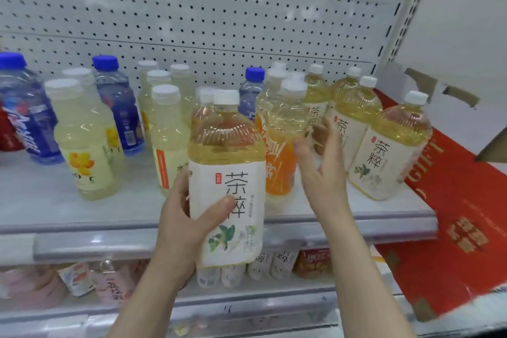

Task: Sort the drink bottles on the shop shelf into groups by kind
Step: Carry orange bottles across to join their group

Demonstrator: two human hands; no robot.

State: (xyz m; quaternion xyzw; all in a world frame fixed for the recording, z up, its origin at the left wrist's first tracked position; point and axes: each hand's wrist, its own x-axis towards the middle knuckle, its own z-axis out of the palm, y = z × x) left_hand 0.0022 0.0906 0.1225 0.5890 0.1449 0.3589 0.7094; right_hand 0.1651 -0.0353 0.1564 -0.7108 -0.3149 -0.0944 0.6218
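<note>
Tea bottle (pixel 226 173), white cap and white label, upright just in front of the shelf (pixel 82 217) edge: my left grip (pixel 181 222) curls round its lower label, thumb across the front. My right grip (pixel 321 164) is spread and holds nothing, beside the matching tea bottles (pixel 392 151) standing at the right. Pale lemon drinks (pixel 82 140) and blue-capped bottles (pixel 118 107) stand at the left; an orange drink (pixel 277 162) stands behind the held bottle.
</note>
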